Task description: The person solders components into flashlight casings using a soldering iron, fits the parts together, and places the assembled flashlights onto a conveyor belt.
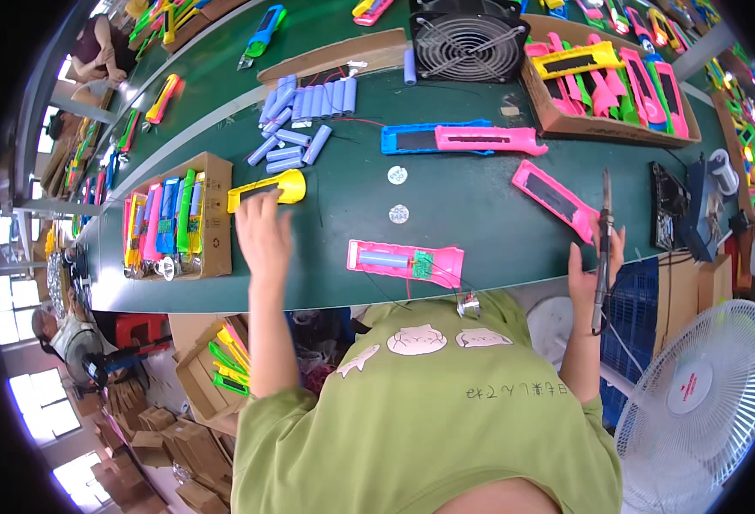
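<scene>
My left hand (263, 236) is at the near edge of a yellow plastic flashlight housing (290, 182), fingers stretched toward it and thumb apart; whether they touch is unclear. My right hand (590, 272) grips a soldering iron (603, 244), tip pointing up and away from me. Beside that hand, a pink housing (555, 199) lies slanted. In front of me rests an open pink housing (448, 265) holding a purple battery cell (384, 258) and a green circuit board (422, 265). Thin wires run from it to a shiny lamp head (468, 303) at the table edge.
Loose purple cells (317, 100) lie at the back left. A carton (216, 214) of filled housings stands left, another carton (617, 133) back right. A black fan (467, 47) sits behind a blue housing (399, 140). Solder spool (723, 171) at right; white fan (698, 394) near right.
</scene>
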A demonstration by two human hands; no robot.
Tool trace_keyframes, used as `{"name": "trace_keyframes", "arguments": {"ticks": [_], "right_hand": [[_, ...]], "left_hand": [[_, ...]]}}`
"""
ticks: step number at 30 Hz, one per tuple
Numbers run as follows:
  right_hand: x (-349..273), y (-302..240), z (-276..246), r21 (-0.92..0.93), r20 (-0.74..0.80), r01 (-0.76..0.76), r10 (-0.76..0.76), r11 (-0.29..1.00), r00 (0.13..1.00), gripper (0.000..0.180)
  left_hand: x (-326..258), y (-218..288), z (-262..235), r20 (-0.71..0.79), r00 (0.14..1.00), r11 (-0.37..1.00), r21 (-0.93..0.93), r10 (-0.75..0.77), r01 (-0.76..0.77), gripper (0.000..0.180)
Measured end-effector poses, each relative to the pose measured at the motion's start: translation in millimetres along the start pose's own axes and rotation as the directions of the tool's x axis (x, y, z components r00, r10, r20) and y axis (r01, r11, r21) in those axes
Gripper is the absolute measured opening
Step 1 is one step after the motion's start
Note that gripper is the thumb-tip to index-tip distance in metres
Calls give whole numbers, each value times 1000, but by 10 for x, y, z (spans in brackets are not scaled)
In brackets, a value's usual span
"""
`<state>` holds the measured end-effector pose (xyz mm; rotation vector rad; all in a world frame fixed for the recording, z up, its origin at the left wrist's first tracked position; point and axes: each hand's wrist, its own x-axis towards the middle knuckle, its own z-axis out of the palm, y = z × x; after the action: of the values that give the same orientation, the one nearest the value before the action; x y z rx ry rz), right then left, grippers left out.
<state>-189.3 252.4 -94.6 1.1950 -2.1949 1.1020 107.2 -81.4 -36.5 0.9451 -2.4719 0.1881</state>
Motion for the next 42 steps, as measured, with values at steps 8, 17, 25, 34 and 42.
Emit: {"name": "trace_keyframes", "arguments": {"ticks": [8, 17, 25, 34, 42], "right_hand": [[26, -382, 155, 257, 1, 95, -98, 962, 995, 51], [13, -748, 342, 526, 176, -4, -105, 850, 979, 46], [120, -761, 486, 542, 375, 38, -282, 839, 883, 48], [215, -808, 735, 649, 388, -18, -310, 760, 868, 45], [115, -747, 435, 588, 594, -234, -217, 774, 774, 40]], "left_hand": [[280, 261, -36, 210, 921, 939, -174, 328, -296, 14], [285, 1546, -130, 161, 729, 617, -669, 666, -416, 15], [-19, 1509, -47, 263, 677, 640, -660, 688, -394, 7], [-358, 1454, 59, 468, 859, -219, -878, -207, 425, 10], [-72, 1041, -50, 220, 959, 552, -785, -178, 282, 7]]}}
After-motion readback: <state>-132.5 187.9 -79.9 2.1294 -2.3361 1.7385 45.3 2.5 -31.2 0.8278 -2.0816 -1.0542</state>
